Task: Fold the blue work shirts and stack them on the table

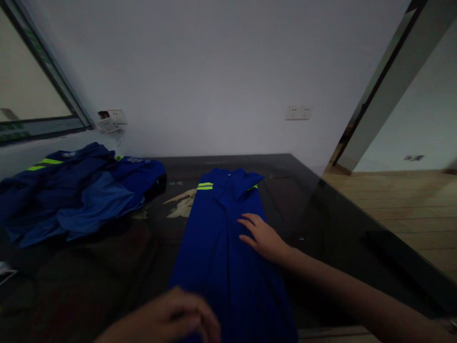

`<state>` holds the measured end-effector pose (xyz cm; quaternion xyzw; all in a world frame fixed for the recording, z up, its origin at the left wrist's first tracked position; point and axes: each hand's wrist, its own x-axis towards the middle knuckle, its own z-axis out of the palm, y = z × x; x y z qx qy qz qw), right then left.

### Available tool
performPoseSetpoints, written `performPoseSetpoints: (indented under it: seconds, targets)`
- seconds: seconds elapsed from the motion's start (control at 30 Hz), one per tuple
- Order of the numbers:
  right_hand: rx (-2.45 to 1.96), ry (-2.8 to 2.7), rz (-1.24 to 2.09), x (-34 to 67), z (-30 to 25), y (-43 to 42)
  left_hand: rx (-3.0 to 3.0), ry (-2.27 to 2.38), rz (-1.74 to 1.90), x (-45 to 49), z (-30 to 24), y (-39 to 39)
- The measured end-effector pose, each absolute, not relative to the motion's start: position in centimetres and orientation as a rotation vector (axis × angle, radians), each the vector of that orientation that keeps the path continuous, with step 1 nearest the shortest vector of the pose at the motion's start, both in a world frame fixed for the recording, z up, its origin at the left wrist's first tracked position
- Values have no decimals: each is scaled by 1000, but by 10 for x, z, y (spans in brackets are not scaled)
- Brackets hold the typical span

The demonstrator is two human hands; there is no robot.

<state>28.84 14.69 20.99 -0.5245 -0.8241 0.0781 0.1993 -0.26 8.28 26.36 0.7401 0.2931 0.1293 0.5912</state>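
Note:
A blue jacket (210,243) with yellow-green reflective bands lies lengthwise on the dark table, its collar toward the wall and its front edges running down the middle. My right hand (262,238) is on or just over its right half, fingers spread and holding nothing. Near the lower edge of the view, my left hand (178,312) is over the jacket's lower left part. It is blurred and its fingers look bent; whether they grip any cloth cannot be made out.
A heap of blue garments (82,190) is at the left of the dark glossy table (332,228). Behind stands a white wall (214,85) with sockets (298,113). A dark flat object (407,267) lies near the right edge. Wooden flooring (403,205) shows beyond.

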Motion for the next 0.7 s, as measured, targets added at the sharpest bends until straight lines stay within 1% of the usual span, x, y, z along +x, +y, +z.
performPoseSetpoints:
  seconds: [0.03,0.1,0.23,0.33,0.43,0.53,0.63,0.7]
  targets:
    - [-1464,-2358,251,287,206,133,1729,684,324,8,268,112]
    - [-1449,-2460,327,283,199,111,1838,736,537,38,271,175]
    - [-1398,-2551,486,279,193,91,2077,980,847,104,253,295]
    - [-1408,-2545,553,279,193,88,2347,1103,869,135,234,354]
    - [-1402,-2546,593,280,189,82,2547,1065,696,143,221,381]
    - [-1368,-2552,620,277,178,69,2653,993,519,133,213,388]
    - [-1303,-2565,677,276,175,60,2662,1058,575,118,204,388]
    - [-1279,-2510,723,283,185,69,2536,1240,700,110,196,390]
